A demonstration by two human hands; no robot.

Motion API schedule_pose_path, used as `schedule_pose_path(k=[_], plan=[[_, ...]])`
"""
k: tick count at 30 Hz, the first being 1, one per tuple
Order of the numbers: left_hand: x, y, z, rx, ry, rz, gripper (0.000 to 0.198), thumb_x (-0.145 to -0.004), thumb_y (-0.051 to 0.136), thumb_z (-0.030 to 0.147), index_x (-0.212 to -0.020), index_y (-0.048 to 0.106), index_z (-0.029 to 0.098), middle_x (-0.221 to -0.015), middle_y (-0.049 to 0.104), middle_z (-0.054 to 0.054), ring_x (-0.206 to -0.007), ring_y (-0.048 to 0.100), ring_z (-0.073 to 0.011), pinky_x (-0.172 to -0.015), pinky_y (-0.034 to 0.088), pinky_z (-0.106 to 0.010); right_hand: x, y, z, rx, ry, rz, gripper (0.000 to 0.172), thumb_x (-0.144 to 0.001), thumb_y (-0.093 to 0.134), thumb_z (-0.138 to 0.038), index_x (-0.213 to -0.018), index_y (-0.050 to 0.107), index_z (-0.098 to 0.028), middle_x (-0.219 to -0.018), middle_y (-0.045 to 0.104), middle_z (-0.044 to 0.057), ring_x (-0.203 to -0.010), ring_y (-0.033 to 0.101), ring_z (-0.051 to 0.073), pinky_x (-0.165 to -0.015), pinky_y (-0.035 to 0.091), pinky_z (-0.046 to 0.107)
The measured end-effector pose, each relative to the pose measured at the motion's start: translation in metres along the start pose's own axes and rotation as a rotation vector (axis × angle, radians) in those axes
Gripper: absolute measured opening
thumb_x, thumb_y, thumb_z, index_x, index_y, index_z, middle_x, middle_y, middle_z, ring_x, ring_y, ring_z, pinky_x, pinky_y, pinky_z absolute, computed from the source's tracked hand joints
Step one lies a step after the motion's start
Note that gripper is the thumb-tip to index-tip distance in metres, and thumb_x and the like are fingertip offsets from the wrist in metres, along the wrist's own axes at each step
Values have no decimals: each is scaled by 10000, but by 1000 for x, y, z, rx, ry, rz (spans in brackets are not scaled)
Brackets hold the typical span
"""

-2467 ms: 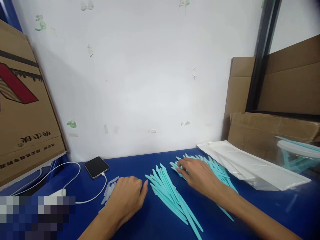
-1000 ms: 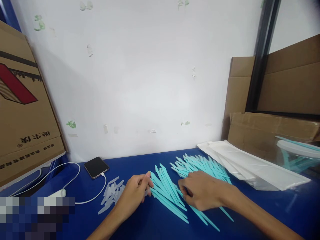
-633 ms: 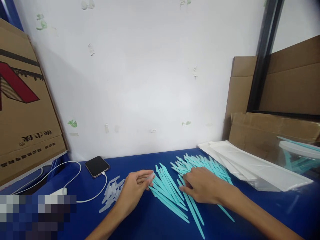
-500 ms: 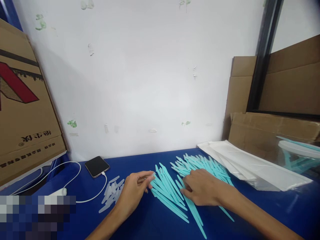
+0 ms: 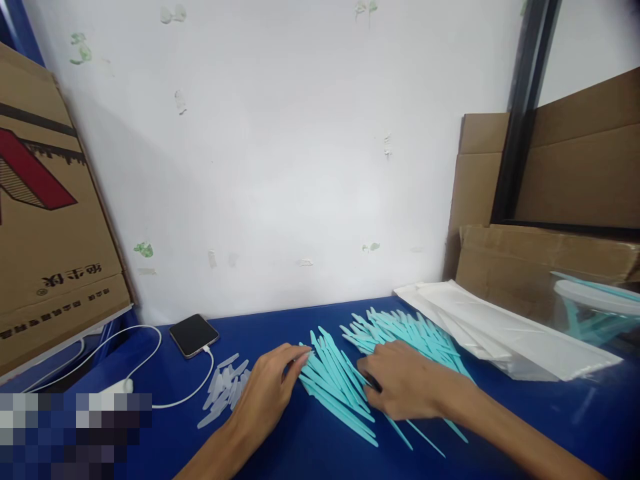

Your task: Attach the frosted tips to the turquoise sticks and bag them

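Flat and open, left hand (image 5: 267,393) sets its fingertips against the top ends of the near sticks (image 5: 333,387), right of the phone (image 5: 193,335), and holds nothing. The right hand (image 5: 400,383), further right of the phone, curls knuckles-up where that fan meets the far sticks (image 5: 405,330); its thumb is hidden, so whether it pinches one I cannot tell. The work looks like raking teal sticks together, and I'd say it goes best with the left palm as a flat stop at the tips while the right sweeps low and light, since the thin ends splay and a couple already trail out under the wrist. Now the count, big to small: one blue table (image 5: 310,457); one printed box (image 5: 50,233) left of the phone; at least three pieces of brown cardboard (image 5: 550,193) far right of it; one stack of white bags (image 5: 500,330), number unreadable; two fans of sticks, dozens each, too many to count; one phone, one white cable (image 5: 150,337) plugged into it; and a dozen-odd clear caps (image 5: 225,390) just in front of the phone.
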State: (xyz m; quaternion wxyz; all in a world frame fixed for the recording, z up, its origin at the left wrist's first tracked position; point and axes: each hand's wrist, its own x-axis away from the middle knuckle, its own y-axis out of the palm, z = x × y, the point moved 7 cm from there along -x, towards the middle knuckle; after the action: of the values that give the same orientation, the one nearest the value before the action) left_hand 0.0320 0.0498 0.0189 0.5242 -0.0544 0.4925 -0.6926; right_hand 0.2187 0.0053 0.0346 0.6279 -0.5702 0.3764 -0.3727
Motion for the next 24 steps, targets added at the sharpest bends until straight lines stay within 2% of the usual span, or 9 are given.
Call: schedule_pose_path(k=[4, 9, 15, 20, 24], plan=[[1, 1, -4, 15, -10, 5, 336, -1008, 439, 393, -1171, 706, 270, -1104, 751, -33, -952, 688, -219, -885, 533, -342, 1, -4, 6, -53, 9, 9, 294, -965, 412, -338, -782, 602, -210, -653, 619, 34, -582, 547, 191, -518, 249, 285], [-1, 1, -3, 23, -13, 1, 341, -1009, 422, 382, -1152, 709, 264, -1119, 748, -34, -981, 686, -221, -899, 536, -341, -2, -1, 4, -43, -53, 24, 324, -1023, 350, -376, -899, 601, -213, -675, 617, 29, -597, 553, 199, -542, 252, 290], [-1, -1, -1, 43, -7, 11, 320, -1017, 401, 324, -1110, 703, 275, -1071, 736, -14, -969, 673, -198, -861, 522, -304, -4, -6, -3, 1, -117, 126, 319, -1044, 326, -370, -870, 546, -219, -686, 622, 17, -597, 561, 183, -540, 200, 292], [1, -2, 3, 112, -24, 1, 328, -1027, 383, 335, -1164, 674, 270, -1022, 718, -21, -936, 661, -188, -825, 510, -287, -6, -4, -8, 46, -163, 141, 271, -1038, 365, -351, -861, 529, -228, -566, 562, -10, -515, 520, 170, -525, 158, 297], [2, -2, 5, 129, -25, -8, 323, -1029, 392, 366, -1183, 659, 269, -960, 693, -18, -902, 643, -186, -824, 486, -296, -6, -6, -7, 63, -152, 158, 248, -1034, 368, -327, -875, 530, -227, -606, 602, 0, -546, 556, 176, -531, 167, 303]])
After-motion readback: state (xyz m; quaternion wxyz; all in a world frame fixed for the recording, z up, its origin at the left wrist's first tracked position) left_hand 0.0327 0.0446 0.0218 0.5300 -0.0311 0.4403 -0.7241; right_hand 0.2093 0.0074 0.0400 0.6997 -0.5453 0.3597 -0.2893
